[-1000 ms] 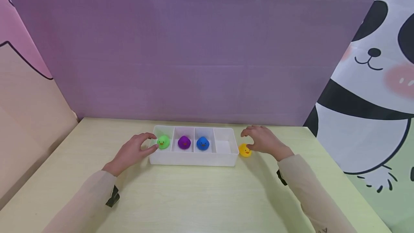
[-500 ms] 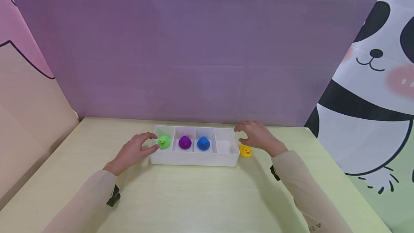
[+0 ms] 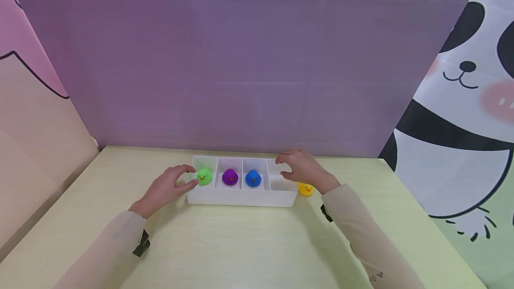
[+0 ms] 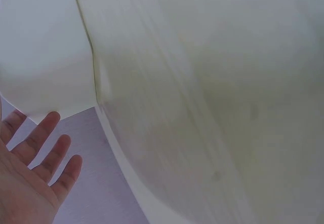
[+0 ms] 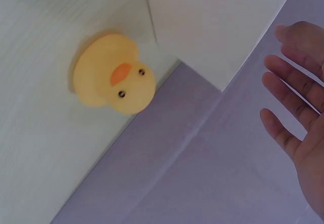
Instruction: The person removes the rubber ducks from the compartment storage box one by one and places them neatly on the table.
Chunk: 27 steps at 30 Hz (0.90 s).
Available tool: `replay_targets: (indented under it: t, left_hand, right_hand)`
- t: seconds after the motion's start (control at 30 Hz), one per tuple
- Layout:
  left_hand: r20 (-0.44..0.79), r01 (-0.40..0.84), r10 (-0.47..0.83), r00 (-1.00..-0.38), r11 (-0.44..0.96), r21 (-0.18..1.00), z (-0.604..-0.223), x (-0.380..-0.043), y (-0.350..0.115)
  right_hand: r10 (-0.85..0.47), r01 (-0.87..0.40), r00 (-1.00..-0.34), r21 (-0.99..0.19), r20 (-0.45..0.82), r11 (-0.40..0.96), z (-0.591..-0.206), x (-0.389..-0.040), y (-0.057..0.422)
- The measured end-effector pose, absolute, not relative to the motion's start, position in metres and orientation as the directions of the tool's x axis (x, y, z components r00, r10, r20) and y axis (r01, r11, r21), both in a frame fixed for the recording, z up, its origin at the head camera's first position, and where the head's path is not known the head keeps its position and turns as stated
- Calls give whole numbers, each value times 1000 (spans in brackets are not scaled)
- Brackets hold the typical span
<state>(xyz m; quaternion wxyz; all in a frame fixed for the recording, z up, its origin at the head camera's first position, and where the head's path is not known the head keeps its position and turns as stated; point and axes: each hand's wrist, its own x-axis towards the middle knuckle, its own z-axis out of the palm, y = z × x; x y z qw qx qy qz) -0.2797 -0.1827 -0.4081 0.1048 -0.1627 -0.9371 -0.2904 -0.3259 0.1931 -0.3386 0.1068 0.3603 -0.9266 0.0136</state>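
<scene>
Holds the left hand (image 3: 170,185) spread at the white tray (image 3: 241,197), lower centre of frame, perhaps for steadying; poises the right hand (image 3: 304,167), fingers apart, over its rightmost compartment (image 3: 279,184), with yellow duck (image 3: 306,189) just outside on the worktop (image 3: 241,244).

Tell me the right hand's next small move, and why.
Probably ease the right hand left to the blue duck: its open, empty fingers point that way near the rightmost compartment, where no duck shows, while the yellow duck sits on the table outside the white box.
</scene>
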Motion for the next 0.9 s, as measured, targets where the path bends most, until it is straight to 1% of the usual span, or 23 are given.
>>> replay_targets:
  t: [0.23,0.47,0.57,0.9]
  left_hand:
    - [295,365,241,-925,781,506,-410,-281,-183]
    - [296,361,234,-926,780,512,-411,-282,-183]
    - [297,364,238,-925,777,513,-411,-282,-183]
    - [293,367,242,-925,772,519,-408,-280,-182]
  right_hand:
    - [-710,-715,-672,64,213,696,-342,-330,174]
    - [-724,-731,-661,51,198,681,-345,-333,158]
    - [-734,-736,-649,80,202,673,-348,-334,153]
    - [-736,-729,-657,111,164,675,-358,-336,139]
